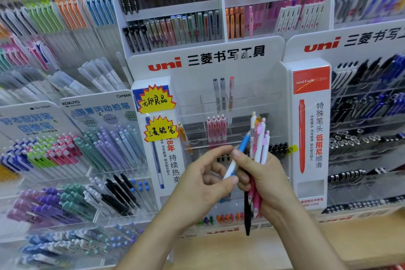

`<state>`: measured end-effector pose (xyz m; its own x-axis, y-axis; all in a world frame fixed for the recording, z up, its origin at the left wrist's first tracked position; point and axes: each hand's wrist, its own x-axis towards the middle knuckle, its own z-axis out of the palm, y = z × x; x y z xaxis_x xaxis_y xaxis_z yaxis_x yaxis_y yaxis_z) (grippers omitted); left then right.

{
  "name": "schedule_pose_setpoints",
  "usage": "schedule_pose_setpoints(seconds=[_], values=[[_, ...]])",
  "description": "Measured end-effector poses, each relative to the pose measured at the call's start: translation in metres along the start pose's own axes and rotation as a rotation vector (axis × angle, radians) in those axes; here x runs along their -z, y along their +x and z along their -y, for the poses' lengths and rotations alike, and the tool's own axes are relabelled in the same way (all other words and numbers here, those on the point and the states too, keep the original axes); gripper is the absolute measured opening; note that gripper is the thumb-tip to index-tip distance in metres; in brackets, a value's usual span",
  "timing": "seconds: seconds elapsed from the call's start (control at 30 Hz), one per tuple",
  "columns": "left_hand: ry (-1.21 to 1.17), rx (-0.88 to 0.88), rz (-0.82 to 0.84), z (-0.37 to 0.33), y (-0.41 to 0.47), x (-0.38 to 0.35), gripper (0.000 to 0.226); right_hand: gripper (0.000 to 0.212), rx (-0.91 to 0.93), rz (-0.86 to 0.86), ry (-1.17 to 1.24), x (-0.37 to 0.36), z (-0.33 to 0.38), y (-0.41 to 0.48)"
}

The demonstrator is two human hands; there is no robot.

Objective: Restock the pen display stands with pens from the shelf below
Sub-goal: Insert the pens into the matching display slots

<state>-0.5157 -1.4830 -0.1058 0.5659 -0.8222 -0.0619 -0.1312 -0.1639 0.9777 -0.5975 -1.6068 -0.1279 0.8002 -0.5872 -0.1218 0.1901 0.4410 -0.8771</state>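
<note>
My right hand [260,178] grips a bundle of pens [259,138], white and pink with one long black pen [247,215] hanging below the fist. My left hand [203,184] pinches a blue and white pen [237,158] between thumb and fingers, right beside the bundle. Both hands hover in front of the clear acrylic uni display stand [258,98], whose tiers hold only a few pens: three grey and red ones [222,93] on top, a small pink group [216,128] below.
A Kokuyo stand [105,138] full of pastel pens sits to the left, and a second uni stand [363,116] packed with black and blue pens to the right. Wall racks of pens rise behind. A wooden counter edge [350,237] runs below.
</note>
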Motion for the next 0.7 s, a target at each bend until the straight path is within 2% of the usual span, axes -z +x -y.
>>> schedule_pose_setpoints(seconds=[0.17, 0.3, 0.37, 0.57, 0.7], values=[[0.106, -0.04, -0.155, -0.005, -0.005, 0.013, 0.025, 0.021, -0.03, -0.051, 0.085, -0.001, -0.002, -0.001], [0.186, -0.101, -0.219, -0.015, -0.006, 0.039, 0.022, 0.018, -0.001, -0.057, 0.05, 0.008, 0.005, -0.001], [0.133, -0.131, -0.229, -0.021, -0.005, 0.046, 0.021, 0.015, 0.004, -0.007, 0.006, 0.012, 0.009, -0.001], [-0.245, -0.193, -0.304, -0.028, 0.008, 0.043, 0.023, 0.016, -0.03, 0.073, -0.113, 0.015, 0.012, -0.005], [-0.262, -0.24, -0.33, -0.031, 0.015, 0.038, 0.022, 0.014, -0.08, 0.073, -0.044, 0.015, 0.011, -0.005]])
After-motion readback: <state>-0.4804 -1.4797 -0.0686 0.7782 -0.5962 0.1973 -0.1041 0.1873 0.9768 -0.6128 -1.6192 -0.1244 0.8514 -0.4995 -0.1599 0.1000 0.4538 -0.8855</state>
